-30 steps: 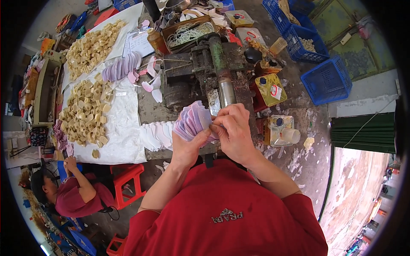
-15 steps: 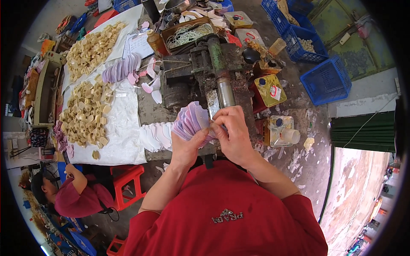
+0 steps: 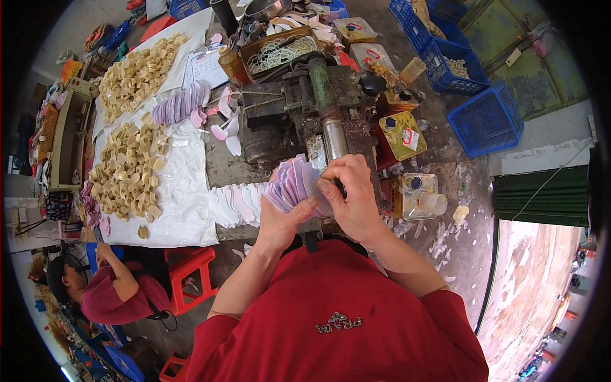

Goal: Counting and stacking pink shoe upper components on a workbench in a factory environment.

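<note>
A fanned stack of thin lilac and pink curved cut pieces (image 3: 291,186) is gripped in my left hand (image 3: 278,224), its thumb pressing across the front of them. Close on the right, my right hand (image 3: 354,202) has thumb and fingers closed at the edge of the nearest lilac piece. Both hands are just in front of a greasy machine (image 3: 270,130) with a shiny metal roller (image 3: 334,137); the right fingertips are near the roller's lower end. Left of my left hand, a row of overlapping pale pieces (image 3: 237,204) lies on the bench.
Heaps of tan blocks (image 3: 130,172) cover white sheeting on the left, beside another lilac stack (image 3: 181,103). Containers (image 3: 402,135) of yellowish liquid and blue crates (image 3: 486,119) stand right. A person (image 3: 124,293) sits at lower left near a red stool (image 3: 192,279).
The stack in my left hand has tilted and shifted slightly right. My right fingers have moved a little down and right, away from the roller. The seated person's arm has shifted.
</note>
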`<state>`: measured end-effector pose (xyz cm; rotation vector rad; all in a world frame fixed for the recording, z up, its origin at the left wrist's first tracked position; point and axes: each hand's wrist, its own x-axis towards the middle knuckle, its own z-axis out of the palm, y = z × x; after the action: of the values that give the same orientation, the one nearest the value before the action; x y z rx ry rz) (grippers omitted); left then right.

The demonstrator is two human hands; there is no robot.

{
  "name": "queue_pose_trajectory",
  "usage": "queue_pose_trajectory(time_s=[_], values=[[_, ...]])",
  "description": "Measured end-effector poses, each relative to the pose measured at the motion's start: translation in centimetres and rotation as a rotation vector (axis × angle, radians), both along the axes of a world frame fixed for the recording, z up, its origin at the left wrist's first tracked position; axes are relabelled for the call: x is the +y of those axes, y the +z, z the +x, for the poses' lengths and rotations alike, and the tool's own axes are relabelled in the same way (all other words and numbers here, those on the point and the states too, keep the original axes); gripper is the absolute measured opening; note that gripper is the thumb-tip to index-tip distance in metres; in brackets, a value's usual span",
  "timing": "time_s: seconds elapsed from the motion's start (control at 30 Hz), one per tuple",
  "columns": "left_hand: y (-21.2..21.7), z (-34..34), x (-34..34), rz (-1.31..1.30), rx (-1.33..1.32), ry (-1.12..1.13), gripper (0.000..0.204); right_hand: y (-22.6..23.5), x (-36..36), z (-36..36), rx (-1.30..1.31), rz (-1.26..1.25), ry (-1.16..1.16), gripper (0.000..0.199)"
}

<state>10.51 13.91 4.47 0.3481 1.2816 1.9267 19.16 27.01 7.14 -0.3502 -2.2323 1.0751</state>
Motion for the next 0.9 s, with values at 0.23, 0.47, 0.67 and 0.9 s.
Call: queue_pose_trajectory(time_s=[0.23,0.47,0.67,0.9], values=[[1.0,0.0,0.4,-0.021,0.013,0.04,0.053,1.1,0.9,0.7,0.048,-0.252,0.054,0.011],[0.8,-2.6,-0.9,-0.387,0.398,-0.078,0.052,-0.3,8.7,2.3,-0.241,0.102,-0.034,0.005],[1.1,-0.5,0.2,-0.444,0.897,-0.367,0.065,-2.2,8.0,1.7,-0.376,0.336,0.191,0.01],[0.3,-2.3,-1.2,-0.48,0.862,-0.248,0.053,7.1,4.3,1.2,0.078,-0.39,0.365,0.009]])
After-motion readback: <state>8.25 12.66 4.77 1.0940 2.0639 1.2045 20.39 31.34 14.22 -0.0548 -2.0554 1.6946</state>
